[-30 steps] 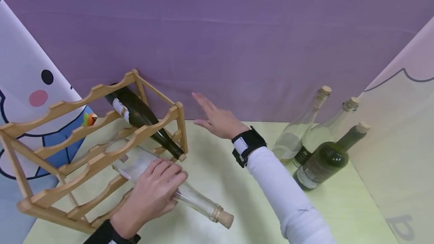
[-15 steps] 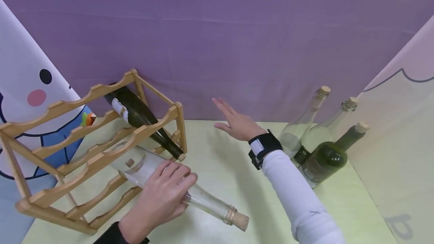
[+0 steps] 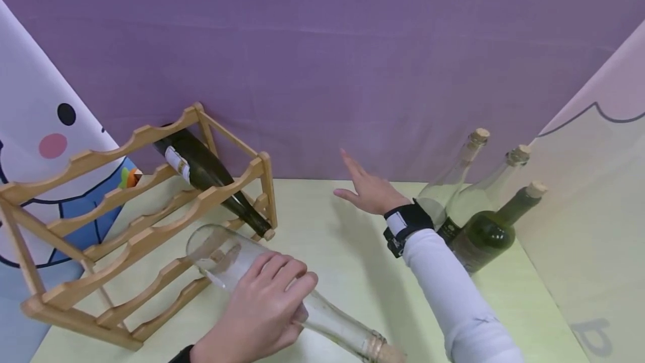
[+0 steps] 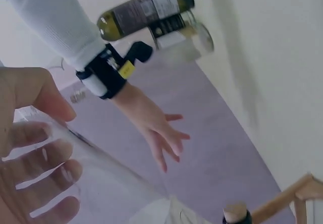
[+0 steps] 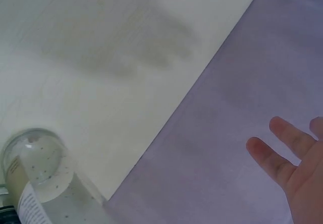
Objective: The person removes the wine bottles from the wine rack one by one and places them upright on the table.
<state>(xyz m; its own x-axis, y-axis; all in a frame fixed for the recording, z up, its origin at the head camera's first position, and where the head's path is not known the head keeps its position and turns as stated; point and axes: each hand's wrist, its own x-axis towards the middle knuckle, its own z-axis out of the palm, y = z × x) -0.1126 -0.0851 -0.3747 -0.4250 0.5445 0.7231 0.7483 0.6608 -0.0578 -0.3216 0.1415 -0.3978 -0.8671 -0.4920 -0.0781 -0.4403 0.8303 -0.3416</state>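
My left hand point(image 3: 264, 310) grips a clear glass bottle point(image 3: 227, 254) round its body, fingers over the top. The bottle lies tilted, its corked neck toward the lower right and its base just off the rack's front rail. In the left wrist view the left fingers point(image 4: 45, 158) curl against the clear glass. My right hand point(image 3: 370, 189) hovers over the table with fingers spread and holds nothing. A wooden wine rack point(image 3: 151, 240) stands at the left, with a dark green corked bottle point(image 3: 204, 167) lying in its upper far slot.
At the right stand two clear corked bottles point(image 3: 448, 175) and a green corked bottle point(image 3: 486, 234), close together and partly behind the right forearm. A purple backdrop point(image 3: 322, 71) rises along the back edge of the pale table point(image 3: 312, 212).
My left hand has drawn the clear bottle out of the rack, toward the lower right. My right hand has moved to the right, toward the standing bottles.
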